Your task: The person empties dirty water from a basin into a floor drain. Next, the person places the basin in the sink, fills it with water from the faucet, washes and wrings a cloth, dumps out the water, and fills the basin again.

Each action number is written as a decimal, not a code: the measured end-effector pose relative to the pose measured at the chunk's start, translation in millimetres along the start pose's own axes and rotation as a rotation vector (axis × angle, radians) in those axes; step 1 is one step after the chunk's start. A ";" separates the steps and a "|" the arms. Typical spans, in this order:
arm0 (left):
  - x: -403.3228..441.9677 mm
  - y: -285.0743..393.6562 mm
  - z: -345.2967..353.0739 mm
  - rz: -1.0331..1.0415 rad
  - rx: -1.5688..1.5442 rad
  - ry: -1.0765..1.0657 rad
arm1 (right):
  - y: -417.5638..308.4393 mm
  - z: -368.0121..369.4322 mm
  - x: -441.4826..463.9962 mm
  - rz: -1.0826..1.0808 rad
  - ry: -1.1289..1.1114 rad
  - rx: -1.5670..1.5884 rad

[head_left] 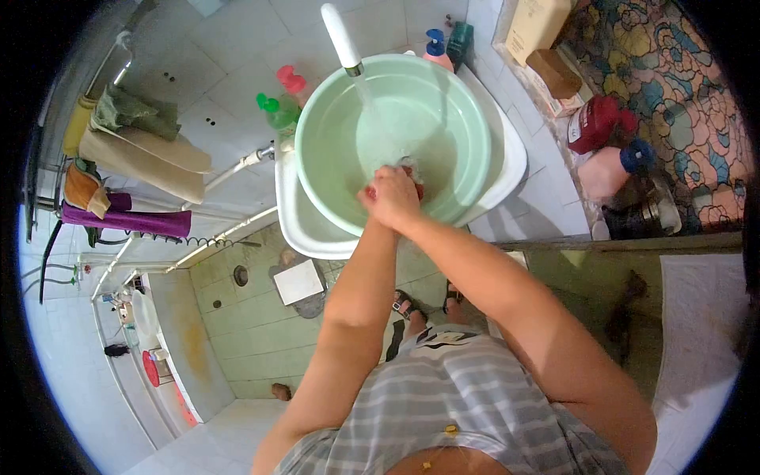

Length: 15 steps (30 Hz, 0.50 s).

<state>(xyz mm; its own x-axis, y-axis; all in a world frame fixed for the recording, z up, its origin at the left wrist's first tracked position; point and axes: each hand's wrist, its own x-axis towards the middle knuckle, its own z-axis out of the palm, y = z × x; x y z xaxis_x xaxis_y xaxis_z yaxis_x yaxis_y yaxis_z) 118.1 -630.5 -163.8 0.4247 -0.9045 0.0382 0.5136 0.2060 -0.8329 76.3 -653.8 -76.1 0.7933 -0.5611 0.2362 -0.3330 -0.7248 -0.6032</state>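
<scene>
My left hand (pixel 369 193) and my right hand (pixel 396 196) are pressed together low over a pale green plastic basin (pixel 318 158). The right lies over the left and hides much of it; the fingers of both look closed. Beside the fingers shows a small dark reddish thing (pixel 408 165), too blurred to name. From a white-handled faucet (pixel 340 36) a stream of water runs into the basin close to the hands. The basin rests in a white sink (pixel 294 234).
Left of the basin stand a green-topped bottle (pixel 279 111) and a pink pump bottle (pixel 292 81). A blue-topped pump bottle (pixel 436 49) is behind it. On the right ledge are a red bottle (pixel 592 125) and a pink bottle (pixel 606 172). Towels (pixel 142 154) hang at left.
</scene>
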 end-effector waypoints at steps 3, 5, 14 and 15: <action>17.3 -30.8 14.3 -0.003 -0.100 0.160 | 20.9 9.1 23.8 0.152 0.042 0.108; 18.2 -35.2 17.2 0.075 0.498 0.391 | 40.9 13.4 38.5 0.258 0.041 0.121; 26.0 8.6 65.5 0.433 1.960 0.930 | 114.8 8.5 43.5 0.454 -0.069 -0.262; 24.7 14.5 69.5 0.418 2.104 0.979 | 111.6 10.2 32.2 0.327 -0.176 -0.360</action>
<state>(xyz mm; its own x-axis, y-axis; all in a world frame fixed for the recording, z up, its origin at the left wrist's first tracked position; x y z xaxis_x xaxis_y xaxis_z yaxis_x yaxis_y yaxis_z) 187.8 -623.9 -136.5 0.6491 -0.4420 -0.6191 0.5663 -0.2625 0.7813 69.8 -748.7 -143.6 0.6817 -0.7282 -0.0712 -0.7077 -0.6316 -0.3166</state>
